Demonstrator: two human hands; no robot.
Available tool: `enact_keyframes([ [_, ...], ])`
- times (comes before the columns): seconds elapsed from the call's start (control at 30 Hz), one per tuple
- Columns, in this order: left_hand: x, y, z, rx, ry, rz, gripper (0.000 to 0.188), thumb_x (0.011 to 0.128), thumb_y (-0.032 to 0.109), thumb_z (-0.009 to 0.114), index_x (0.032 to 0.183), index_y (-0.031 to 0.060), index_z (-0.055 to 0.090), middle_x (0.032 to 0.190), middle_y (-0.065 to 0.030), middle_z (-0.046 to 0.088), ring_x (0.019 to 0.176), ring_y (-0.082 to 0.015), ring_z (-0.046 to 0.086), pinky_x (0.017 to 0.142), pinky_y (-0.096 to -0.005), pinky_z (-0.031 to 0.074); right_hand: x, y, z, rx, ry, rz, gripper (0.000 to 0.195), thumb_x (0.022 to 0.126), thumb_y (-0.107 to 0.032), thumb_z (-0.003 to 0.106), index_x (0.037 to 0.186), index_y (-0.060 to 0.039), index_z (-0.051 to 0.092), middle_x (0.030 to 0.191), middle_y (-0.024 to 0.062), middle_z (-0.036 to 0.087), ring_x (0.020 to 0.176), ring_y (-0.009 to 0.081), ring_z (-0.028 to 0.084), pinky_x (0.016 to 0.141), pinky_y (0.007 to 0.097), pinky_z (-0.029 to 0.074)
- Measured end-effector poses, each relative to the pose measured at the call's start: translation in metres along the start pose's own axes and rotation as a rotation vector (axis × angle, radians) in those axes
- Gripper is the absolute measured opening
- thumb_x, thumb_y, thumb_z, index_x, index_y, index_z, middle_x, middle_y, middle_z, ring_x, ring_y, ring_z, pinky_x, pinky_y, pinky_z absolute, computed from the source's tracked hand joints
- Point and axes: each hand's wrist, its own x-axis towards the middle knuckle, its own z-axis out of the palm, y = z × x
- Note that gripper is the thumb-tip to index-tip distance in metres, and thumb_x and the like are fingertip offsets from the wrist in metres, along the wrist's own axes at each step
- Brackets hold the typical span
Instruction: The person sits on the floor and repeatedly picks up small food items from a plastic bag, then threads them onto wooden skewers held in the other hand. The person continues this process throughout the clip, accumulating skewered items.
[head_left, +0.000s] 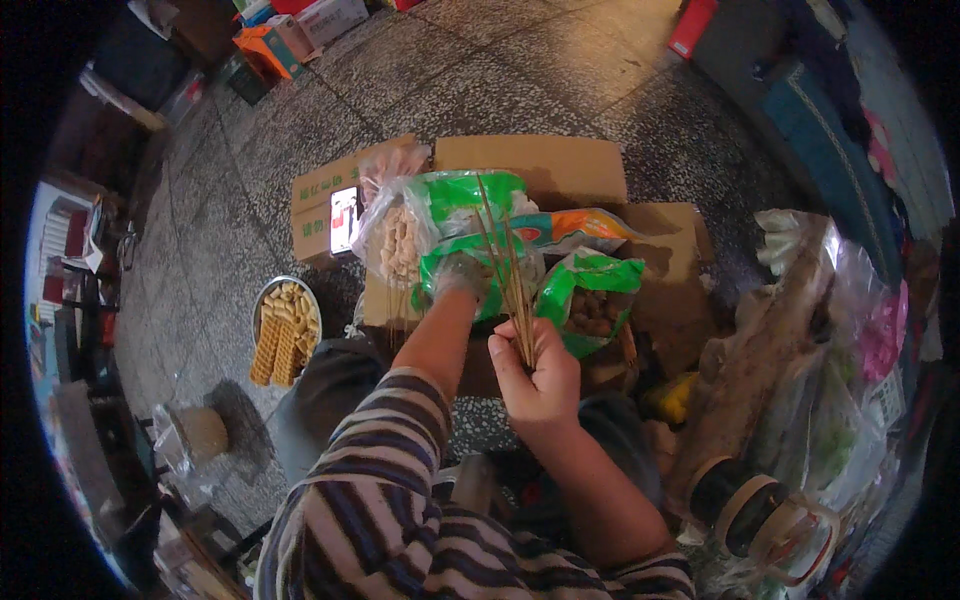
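My right hand (541, 371) is closed around a bundle of thin wooden skewers (513, 292), which point up and away from me. My left hand (459, 276) reaches into a green-and-white plastic bag (491, 300); it seems covered by clear plastic, and its fingers are hidden. Beside it, a clear plastic bag (397, 240) holds pale, lumpy food pieces. To the right of the skewers stands another green bag (553, 289), its mouth spread around brown, rounded pieces (596, 311). Several loose skewers (397, 304) show left of my left forearm.
Flattened cardboard (532, 161) lies beneath the bags, with a lit phone (345, 219) at its left. A metal bowl (256, 315) of food pieces sits on the speckled floor (195, 292). An orange-and-teal packet (577, 225) lies behind the bags. A dark jug-like container (739, 499) stands lower right.
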Motion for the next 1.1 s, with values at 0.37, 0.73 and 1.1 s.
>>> enact_keyframes([
  [0.37,0.064,-0.036,0.058,0.022,0.146,0.054,0.038,0.077,0.037,0.057,0.104,0.0113,0.063,0.117,-0.0116,0.055,0.108,-0.0245,0.052,0.089,-0.0391,0.043,-0.001,-0.005,0.004,-0.011,-0.032,0.036,0.011,0.082,-0.009,0.06,0.089,-0.0032,0.053,0.063,-0.0046,0.047,0.057,0.0018,0.04,0.053,0.0183,0.035],
  [0.73,0.064,-0.033,0.031,-0.212,-0.169,-0.113,0.046,0.072,0.033,0.064,0.112,0.0097,0.059,0.122,-0.0134,0.051,0.107,-0.0279,0.053,0.085,-0.0381,0.046,0.0,0.0,0.009,-0.012,-0.022,0.01,0.011,0.082,-0.009,0.06,0.089,-0.0032,0.053,0.065,-0.0036,0.049,0.058,0.0021,0.041,0.054,0.0186,0.036],
  [1.1,0.12,-0.041,0.072,-0.319,-0.072,-0.135,0.044,0.075,0.03,0.061,0.114,0.0092,0.056,0.12,-0.0113,0.052,0.106,-0.0274,0.053,0.084,-0.0396,0.046,0.002,0.004,0.01,-0.033,-0.069,0.036,0.016,0.084,-0.013,0.057,0.093,-0.0014,0.053,0.068,0.0049,0.056,0.06,0.0082,0.049,0.058,0.0244,0.043],
])
